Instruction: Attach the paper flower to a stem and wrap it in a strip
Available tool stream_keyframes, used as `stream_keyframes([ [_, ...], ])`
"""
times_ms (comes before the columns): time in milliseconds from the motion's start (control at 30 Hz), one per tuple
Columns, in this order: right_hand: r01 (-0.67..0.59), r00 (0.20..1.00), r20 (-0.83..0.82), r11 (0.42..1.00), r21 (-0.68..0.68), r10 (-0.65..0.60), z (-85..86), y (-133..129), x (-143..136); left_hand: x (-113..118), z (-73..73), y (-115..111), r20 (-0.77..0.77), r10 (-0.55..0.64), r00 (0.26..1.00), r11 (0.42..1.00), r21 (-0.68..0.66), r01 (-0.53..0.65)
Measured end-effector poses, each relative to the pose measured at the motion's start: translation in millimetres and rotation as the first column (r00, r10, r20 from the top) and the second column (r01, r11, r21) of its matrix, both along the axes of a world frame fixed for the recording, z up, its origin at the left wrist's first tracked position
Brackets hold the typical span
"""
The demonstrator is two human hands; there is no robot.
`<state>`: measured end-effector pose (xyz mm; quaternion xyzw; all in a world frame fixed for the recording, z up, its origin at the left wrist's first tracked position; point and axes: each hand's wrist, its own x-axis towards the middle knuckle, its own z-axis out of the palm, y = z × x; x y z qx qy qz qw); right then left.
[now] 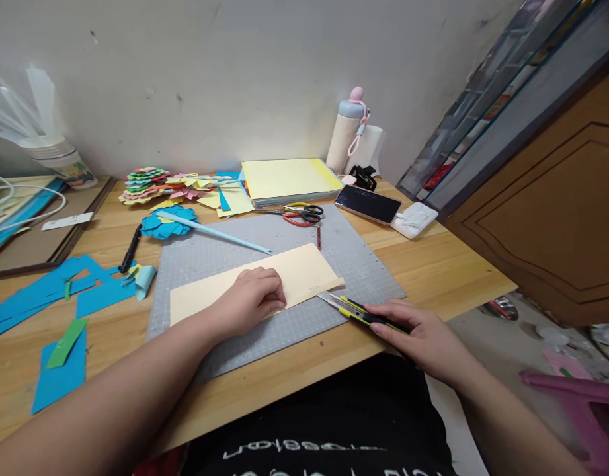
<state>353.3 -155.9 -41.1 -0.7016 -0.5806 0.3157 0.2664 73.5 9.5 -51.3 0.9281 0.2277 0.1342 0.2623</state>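
Note:
A sheet of cream paper (304,268) lies at an angle on the grey cutting mat (235,354). My left hand (252,297) rests on it with curled fingers, the fingertips pressed together at the sheet's front edge; the palm side is hidden. My right hand (413,327) grips a yellow-and-black utility knife (356,311). The knife's blade is out and points left, its tip by the paper's lower right edge, where a narrow strip is partly separate or folded. I cannot tell whether the blade touches the paper.
Scissors (311,213), a light-blue paper stick (215,231) and a blue paper flower (170,223) lie behind the sheet. Further back are a paper stack (284,178), a phone (368,203) and a bottle (346,135). Blue paper scraps (61,370) and a black pen (130,250) lie left.

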Motion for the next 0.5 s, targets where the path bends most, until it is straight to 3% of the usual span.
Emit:
stream_keyframes([
  [500,-0.075,0.997,-0.027,0.997,-0.009,0.074,-1.2,6.0,-3.0,0.2,-0.4,1.1,0.022,-0.025,0.999,1.0,-0.004,0.025],
])
